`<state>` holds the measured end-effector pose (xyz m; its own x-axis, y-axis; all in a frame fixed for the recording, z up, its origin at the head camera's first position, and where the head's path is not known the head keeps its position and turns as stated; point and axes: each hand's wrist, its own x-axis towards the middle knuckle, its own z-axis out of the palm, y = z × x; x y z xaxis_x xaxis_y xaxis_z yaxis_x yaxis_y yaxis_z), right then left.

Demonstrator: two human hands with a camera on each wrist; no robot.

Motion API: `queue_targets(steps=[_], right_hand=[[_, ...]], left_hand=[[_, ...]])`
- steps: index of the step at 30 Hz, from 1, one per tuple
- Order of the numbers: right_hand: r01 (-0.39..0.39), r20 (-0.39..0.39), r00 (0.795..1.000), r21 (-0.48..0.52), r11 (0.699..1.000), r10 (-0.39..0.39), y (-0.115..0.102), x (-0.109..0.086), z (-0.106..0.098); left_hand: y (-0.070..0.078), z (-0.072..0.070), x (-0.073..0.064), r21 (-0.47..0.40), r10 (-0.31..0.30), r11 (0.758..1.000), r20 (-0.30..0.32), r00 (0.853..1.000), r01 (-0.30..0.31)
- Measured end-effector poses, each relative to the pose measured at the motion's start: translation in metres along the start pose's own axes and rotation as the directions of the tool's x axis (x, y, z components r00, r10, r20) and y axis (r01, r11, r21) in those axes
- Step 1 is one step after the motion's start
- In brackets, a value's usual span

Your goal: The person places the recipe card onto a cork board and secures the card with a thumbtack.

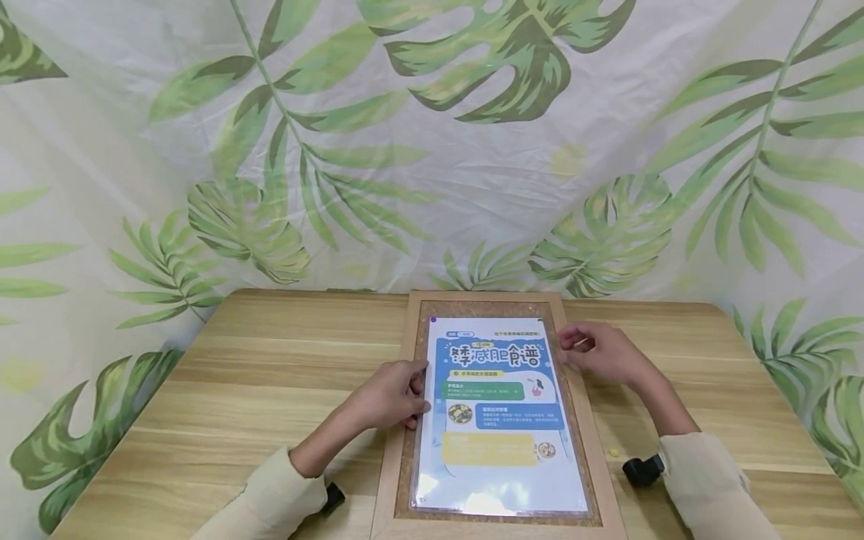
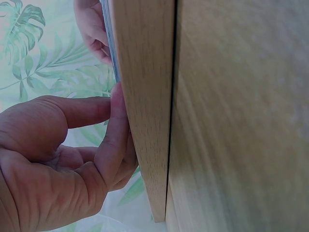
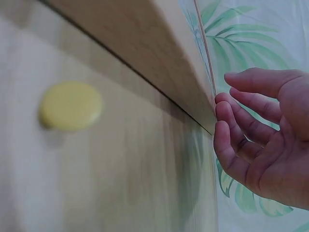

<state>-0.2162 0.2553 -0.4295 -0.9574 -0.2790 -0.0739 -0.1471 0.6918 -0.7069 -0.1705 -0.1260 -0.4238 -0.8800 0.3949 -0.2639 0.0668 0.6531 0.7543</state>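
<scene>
A printed poster (image 1: 499, 487) in a clear sleeve lies on a cork board (image 1: 486, 308) with a wooden frame (image 1: 390, 480). A purple pushpin (image 1: 433, 319) sits at its top left corner. My left hand (image 1: 391, 394) is at the poster's left edge. In the left wrist view, the thumb and index fingertip of that left hand (image 2: 63, 154) meet at the sheet's edge, pinching it. My right hand (image 1: 597, 349) is by the frame's upper right side, fingers loosely bent. Seen from the right wrist, the right hand (image 3: 263, 130) holds nothing; whether its fingertips touch the frame I cannot tell.
A yellow pushpin (image 3: 71, 106) lies on the wooden table (image 1: 290, 337), right of the frame. Behind the table hangs a leaf-patterned cloth (image 1: 472, 187). Black wrist devices (image 1: 643, 471) show at both sleeves.
</scene>
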Motion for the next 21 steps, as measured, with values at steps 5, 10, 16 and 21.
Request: queue_targets(steps=[5, 10, 16, 21], right_hand=[[0.02, -0.006, 1.0, -0.013, 1.0, -0.02, 0.002, -0.012, 0.001], [0.02, 0.006, 1.0, 0.0, 1.0, -0.02, 0.002, -0.023, 0.003], [0.036, 0.006, 0.999, -0.005, 0.999, -0.036, 0.001, -0.038, 0.006], [0.038, 0.004, 0.999, -0.028, 0.999, -0.038, 0.001, -0.048, 0.006]], left_hand=[[-0.001, 0.0, 0.0, 0.002, 0.005, 1.0, 0.0, 1.0, -0.005], [-0.001, 0.001, 0.001, 0.009, 0.017, 1.0, 0.0, 1.0, -0.017], [-0.002, 0.001, 0.001, 0.015, 0.027, 1.0, -0.001, 1.0, -0.027], [-0.003, 0.001, 0.001, 0.013, 0.031, 0.999, -0.003, 1.0, -0.031]])
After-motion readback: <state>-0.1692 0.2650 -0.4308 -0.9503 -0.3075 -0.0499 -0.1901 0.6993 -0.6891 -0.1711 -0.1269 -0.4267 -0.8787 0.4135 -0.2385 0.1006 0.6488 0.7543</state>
